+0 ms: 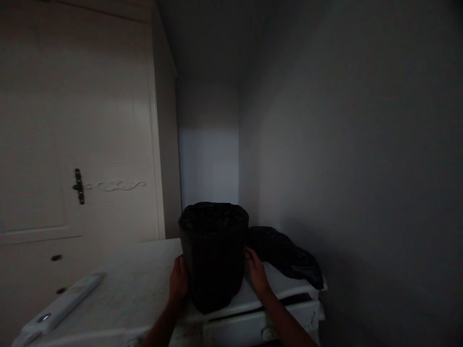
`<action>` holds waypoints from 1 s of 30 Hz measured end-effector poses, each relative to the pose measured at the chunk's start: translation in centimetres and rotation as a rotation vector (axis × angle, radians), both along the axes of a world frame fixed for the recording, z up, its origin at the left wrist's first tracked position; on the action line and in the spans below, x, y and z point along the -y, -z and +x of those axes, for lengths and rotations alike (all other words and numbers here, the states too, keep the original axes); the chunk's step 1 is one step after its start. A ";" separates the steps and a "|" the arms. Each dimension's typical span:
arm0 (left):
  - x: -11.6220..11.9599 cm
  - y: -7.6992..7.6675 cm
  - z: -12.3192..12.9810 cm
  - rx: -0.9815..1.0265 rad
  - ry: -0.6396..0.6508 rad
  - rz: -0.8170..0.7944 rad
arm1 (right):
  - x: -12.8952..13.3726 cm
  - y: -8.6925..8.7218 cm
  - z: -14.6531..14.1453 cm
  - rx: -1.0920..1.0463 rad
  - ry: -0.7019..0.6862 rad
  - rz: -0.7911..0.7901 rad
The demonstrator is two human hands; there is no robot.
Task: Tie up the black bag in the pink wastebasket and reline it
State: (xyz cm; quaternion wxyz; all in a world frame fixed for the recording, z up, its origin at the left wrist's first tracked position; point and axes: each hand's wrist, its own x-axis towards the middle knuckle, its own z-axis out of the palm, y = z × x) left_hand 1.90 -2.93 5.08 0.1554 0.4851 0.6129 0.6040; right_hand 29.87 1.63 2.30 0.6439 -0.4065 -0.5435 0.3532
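Note:
A dark trash bin (215,270) stands in front of me, its mouth lined with a black plastic bag (213,214) folded over the rim. Against its left side presses my left hand (179,278), fingers curled partly out of sight behind it. My right hand (255,270) grips the opposite side, with its fingertips at the wall of the bin. Just beyond that hand lies a crumpled black plastic bag (285,253). Dim light hides the inside of the bin.
Under the bin is a white dresser (133,279) with drawers along its front. A long white object (63,303) with a round silver spot lies at its left edge. A white wardrobe (108,120) rises at the left, and a grey wall (343,144) borders the right.

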 end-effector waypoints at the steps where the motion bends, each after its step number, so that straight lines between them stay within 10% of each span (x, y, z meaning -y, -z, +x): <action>1: 0.0 0.1 0.0 -0.004 -0.006 -0.001 | 0.1 0.1 0.0 0.009 0.022 -0.006; 16: -0.8 0.8 0.1 -0.060 0.039 0.014 | -1.0 2.1 -0.2 0.377 0.003 0.093; 30: -1.2 1.0 -0.1 -0.101 0.097 -0.040 | 0.0 0.5 -0.4 0.524 -0.078 0.063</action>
